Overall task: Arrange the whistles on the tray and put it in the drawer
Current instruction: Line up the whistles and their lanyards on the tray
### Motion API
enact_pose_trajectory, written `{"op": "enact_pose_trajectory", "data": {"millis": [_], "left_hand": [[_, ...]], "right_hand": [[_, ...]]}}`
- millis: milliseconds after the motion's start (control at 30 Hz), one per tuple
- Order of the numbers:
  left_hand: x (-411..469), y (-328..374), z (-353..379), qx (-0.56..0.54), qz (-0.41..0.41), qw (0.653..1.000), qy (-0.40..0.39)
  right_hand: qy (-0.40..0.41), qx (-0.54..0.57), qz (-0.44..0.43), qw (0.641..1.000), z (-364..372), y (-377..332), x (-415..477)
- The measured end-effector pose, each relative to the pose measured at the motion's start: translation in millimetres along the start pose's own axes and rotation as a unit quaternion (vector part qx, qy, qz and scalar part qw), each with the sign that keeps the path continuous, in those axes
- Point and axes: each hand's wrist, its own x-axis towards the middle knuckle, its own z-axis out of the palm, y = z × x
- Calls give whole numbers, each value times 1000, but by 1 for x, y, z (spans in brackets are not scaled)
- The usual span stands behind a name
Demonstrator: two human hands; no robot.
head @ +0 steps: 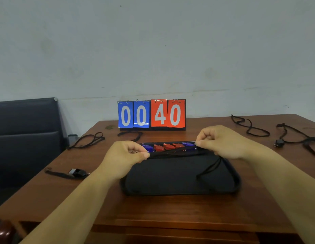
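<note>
Centre frame, my left hand (126, 158) and right hand (221, 140) each pinched an end of a black cord (172, 153) across the tray (179, 176). Whistles (168, 146) sat along its far edge. Best: keep the cord taut, lay it flat below that row.

Matt black tray (179, 175), glossy plastic whistles (168, 146), wood table (153, 208)

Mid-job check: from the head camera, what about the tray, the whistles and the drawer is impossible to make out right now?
- Drawer: not visible in the head view; the table's front edge and the frame's bottom cut it off.
- Whistles on the tray: both row ends sit behind the left hand and right hand, so no full count.
- Pinched cord: too thin and dark to trace.
- Black whistle: blurred detail.
</note>
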Motion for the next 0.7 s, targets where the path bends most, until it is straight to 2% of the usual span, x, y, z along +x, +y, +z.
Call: {"op": "enact_pose_trajectory", "data": {"millis": [233,500,700], "left_hand": [[14,-39,-7,51,-34,997,40],[28,-52,-1,159,-33,986,27],[40,-50,2,243,-32,970,-8]], "right_hand": [[20,-160,-32,986,2,3,8],[22,-287,-15,958,1,19,11],[-1,-297,35,954,15,40,19]]}}
